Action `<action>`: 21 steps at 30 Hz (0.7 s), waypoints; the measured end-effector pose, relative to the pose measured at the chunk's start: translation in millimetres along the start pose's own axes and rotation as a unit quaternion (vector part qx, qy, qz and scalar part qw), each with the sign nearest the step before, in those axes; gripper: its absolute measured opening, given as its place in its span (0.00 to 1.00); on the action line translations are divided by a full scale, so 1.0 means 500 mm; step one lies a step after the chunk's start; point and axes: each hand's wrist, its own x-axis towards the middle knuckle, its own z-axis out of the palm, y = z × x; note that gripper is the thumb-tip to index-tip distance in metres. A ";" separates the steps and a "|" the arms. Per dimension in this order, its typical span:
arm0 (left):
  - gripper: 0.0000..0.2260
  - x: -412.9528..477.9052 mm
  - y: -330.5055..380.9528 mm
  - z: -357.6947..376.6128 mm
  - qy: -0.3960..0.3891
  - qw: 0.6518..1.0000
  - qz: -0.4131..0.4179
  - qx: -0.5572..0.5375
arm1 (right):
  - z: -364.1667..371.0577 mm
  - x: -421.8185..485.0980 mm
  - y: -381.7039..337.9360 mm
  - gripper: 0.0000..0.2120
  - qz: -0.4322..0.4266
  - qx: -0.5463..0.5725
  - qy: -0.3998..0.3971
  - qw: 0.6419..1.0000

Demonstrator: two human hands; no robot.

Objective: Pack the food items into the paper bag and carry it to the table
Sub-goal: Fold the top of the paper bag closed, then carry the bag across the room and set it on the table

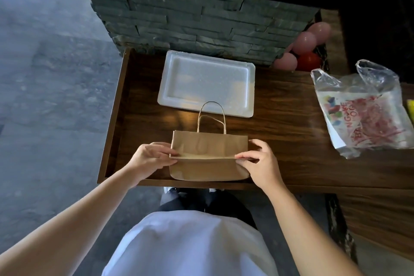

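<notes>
A flat, folded brown paper bag (pixel 209 157) with twisted paper handles lies on the dark wooden counter (pixel 280 123) near its front edge. My left hand (pixel 150 157) pinches the bag's left side at the fold. On the right side, my right hand (pixel 261 161) grips the same fold. Behind the bag lies a white foam tray (pixel 207 82), with nothing in it. A clear plastic bag (pixel 367 114) with red print and colourful contents sits to the right on the counter.
A grey stacked-stone wall (pixel 201 18) rises behind the counter. Pink balloons and a red one (pixel 307 51) are tucked at the back right. Grey floor (pixel 44 96) lies to the left of the counter.
</notes>
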 end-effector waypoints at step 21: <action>0.08 -0.039 0.031 0.121 0.187 0.968 0.113 -0.126 | -0.010 0.134 0.009 0.10 -0.064 0.271 -0.170 0.945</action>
